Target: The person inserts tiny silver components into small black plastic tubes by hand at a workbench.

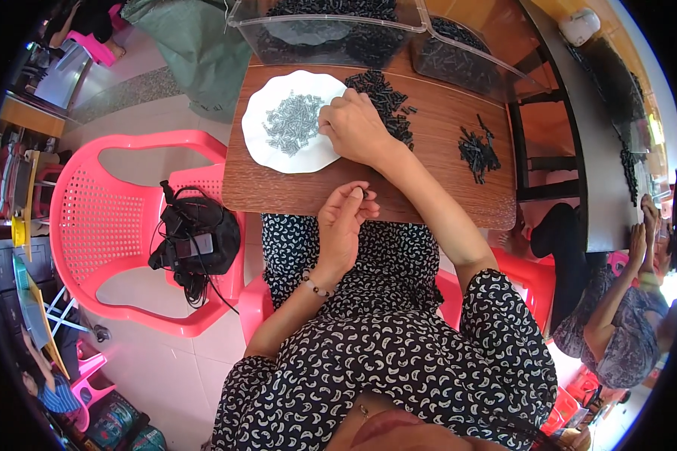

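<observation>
My left hand (pixel 341 225) is raised at the table's near edge, its thumb and fingers pinching a small black tube-like piece (pixel 365 193). Across the table reaches my right hand (pixel 356 128), its fingers closed and bent down over the right side of a white scalloped plate (pixel 260 154). Whatever those fingertips grip is hidden behind the hand. On the plate lies a heap of small clear tube-like pieces (pixel 292 124). Just beyond my right hand spreads a pile of short black tube-like pieces (pixel 380 98). Farther right on the brown wooden table (pixel 436 199) sits a smaller heap of black pieces (pixel 479 156).
Two clear plastic bins (pixel 323 41) (pixel 459 68) full of black pieces stand along the far edge. A pink chair (pixel 90 225) at left carries a black bag (pixel 199 237) with cables. On the right, another person's hands (pixel 643 233) are by a dark table (pixel 598 180).
</observation>
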Available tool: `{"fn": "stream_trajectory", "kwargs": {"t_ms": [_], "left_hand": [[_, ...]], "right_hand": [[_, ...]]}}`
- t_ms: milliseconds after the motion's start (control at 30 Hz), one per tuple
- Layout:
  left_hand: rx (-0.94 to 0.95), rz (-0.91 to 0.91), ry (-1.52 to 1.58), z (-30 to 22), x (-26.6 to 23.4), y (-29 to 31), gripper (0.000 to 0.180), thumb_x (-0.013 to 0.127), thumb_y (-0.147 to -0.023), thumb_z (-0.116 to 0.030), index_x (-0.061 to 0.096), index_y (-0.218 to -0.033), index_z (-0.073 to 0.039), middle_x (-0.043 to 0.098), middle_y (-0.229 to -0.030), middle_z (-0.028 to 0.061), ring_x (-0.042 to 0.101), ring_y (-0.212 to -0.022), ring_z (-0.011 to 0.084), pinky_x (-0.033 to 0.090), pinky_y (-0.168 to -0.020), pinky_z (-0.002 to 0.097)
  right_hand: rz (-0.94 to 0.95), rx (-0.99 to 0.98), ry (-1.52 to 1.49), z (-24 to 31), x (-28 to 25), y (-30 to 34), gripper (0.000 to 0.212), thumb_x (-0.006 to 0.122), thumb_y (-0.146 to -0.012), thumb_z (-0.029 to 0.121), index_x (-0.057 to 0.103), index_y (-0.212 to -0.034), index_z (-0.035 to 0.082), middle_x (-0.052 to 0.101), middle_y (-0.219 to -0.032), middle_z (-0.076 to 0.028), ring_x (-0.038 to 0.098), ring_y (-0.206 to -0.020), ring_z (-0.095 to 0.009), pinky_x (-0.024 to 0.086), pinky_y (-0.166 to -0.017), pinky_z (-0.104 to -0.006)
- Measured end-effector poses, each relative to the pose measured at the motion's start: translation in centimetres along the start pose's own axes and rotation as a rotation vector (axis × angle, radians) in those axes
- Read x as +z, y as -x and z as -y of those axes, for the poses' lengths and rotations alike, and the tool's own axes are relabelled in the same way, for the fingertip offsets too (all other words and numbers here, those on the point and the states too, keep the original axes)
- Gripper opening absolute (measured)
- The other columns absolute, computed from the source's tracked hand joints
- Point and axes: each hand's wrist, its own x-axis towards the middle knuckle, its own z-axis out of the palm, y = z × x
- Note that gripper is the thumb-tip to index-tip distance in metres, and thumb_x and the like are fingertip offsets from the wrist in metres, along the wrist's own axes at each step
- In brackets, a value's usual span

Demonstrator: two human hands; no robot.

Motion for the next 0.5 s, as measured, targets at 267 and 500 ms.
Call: {"fn": "stream_trajectory", "kwargs": {"t_ms": [267,500], "left_hand": [[-0.005,-0.006,-0.006,0.0,0.0,0.0,0.024,0.054,-0.097,-0.017,0.057,-0.113,0.001,0.064,-0.097,0.0079,0.061,-0.080,0.0116,0.051,-0.076,0.0269],[0.003,0.005,-0.008,0.1,-0.1,0.0,0.025,0.054,-0.097,-0.017,0.057,-0.113,0.001,0.064,-0.097,0.0080,0.061,-0.080,0.0112,0.051,-0.075,0.0262]], "right_hand": [[-0.062,0.012,-0.224,-0.6,-0.7,0.4,0.004,0.063,-0.078,0.010,0.063,-0.081,0.007,0.064,-0.080,-0.009,0.053,-0.083,-0.030,0.040,-0.076,-0.0403],[-0.012,0.013,-0.164,-0.2,-0.9,0.3,0.003,0.065,-0.077,0.008,0.066,-0.079,0.009,0.064,-0.080,-0.008,0.053,-0.084,-0.028,0.040,-0.076,-0.0395]]}}
